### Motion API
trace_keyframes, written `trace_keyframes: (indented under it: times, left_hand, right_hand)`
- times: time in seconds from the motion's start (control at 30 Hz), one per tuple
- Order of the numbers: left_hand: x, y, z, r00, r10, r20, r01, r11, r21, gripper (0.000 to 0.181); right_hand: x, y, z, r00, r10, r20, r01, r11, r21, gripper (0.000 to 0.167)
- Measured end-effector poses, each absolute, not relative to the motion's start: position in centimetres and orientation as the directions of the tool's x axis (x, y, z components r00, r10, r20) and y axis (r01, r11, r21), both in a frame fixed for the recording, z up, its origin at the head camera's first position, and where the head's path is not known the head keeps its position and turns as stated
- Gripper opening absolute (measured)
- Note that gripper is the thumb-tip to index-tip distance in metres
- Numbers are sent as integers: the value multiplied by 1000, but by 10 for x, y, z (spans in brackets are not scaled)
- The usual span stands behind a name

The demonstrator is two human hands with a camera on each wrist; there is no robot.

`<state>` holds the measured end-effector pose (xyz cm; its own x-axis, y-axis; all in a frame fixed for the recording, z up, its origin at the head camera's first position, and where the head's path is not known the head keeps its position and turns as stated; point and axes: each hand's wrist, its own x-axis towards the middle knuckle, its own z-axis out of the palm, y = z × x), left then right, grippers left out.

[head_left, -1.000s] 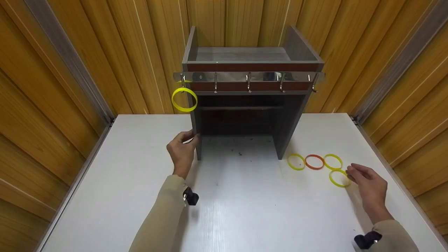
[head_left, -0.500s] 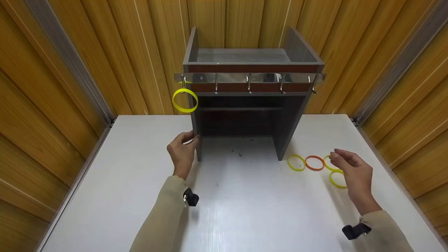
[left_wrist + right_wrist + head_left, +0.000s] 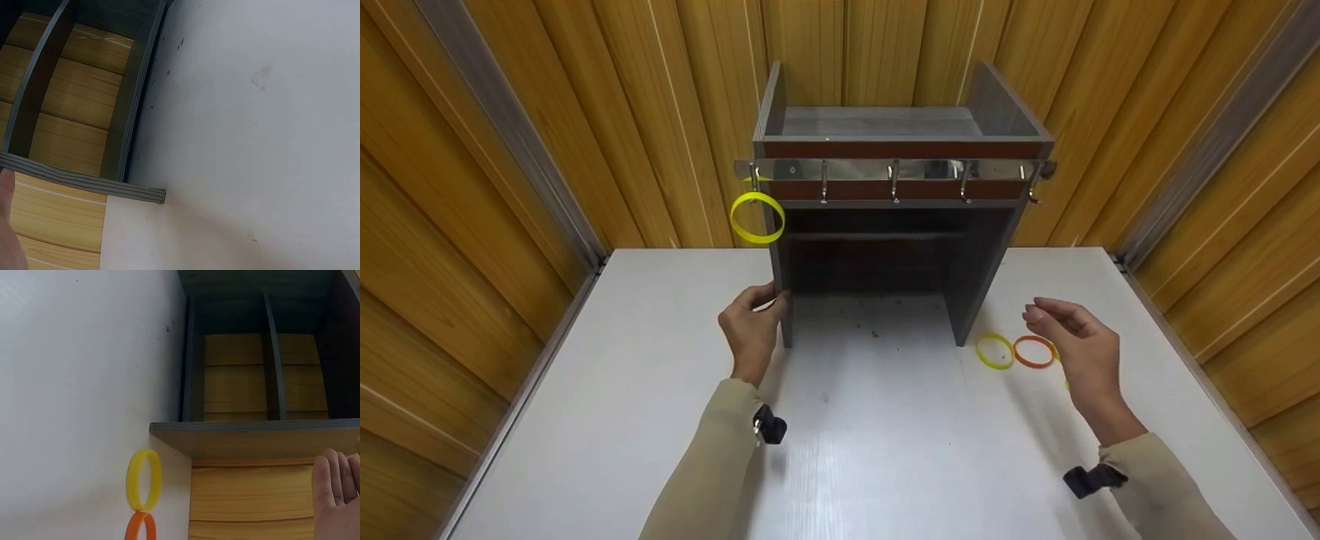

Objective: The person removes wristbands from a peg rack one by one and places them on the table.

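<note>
My left hand (image 3: 751, 326) grips the front edge of the left side panel (image 3: 780, 262) of a grey shelf unit; in the left wrist view only part of this hand (image 3: 7, 225) shows beside the panel. A yellow wristband (image 3: 757, 238) hangs at the leftmost hook (image 3: 753, 174), and a bit of yellow shows behind that hook. Over the table at the right, my right hand (image 3: 1080, 345) hovers with loosely bent fingers, and no band is visible in it. Below it lie a yellow wristband (image 3: 132, 481) and an orange wristband (image 3: 1034, 363). Two more yellow bands there are mostly hidden by the hand.
A metal strip (image 3: 859, 170) with several hooks runs across the shelf's front. The unit stands on a white table (image 3: 885, 435). Wood-panelled walls (image 3: 675, 120) enclose the back and sides.
My right hand has moved left and away from me, from beside the rightmost yellow band to above the orange one, now covering the two right-hand bands. The left hand stays on the panel.
</note>
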<state>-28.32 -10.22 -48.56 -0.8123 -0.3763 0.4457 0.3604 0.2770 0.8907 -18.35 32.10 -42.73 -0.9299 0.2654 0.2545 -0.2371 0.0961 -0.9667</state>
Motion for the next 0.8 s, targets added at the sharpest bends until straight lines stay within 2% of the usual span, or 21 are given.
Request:
trace_keyframes:
  times: [0.67, 0.8]
  left_hand:
    - [-283, -102, -485, -802, -388, 454, 372, 270, 888, 18]
    - [-283, -101, -485, -804, -386, 451, 367, 274, 889, 18]
  right_hand:
    - [-197, 259, -399, -928, 166, 335, -331, 49, -942, 35]
    - [-200, 247, -394, -926, 135, 353, -345, 80, -935, 35]
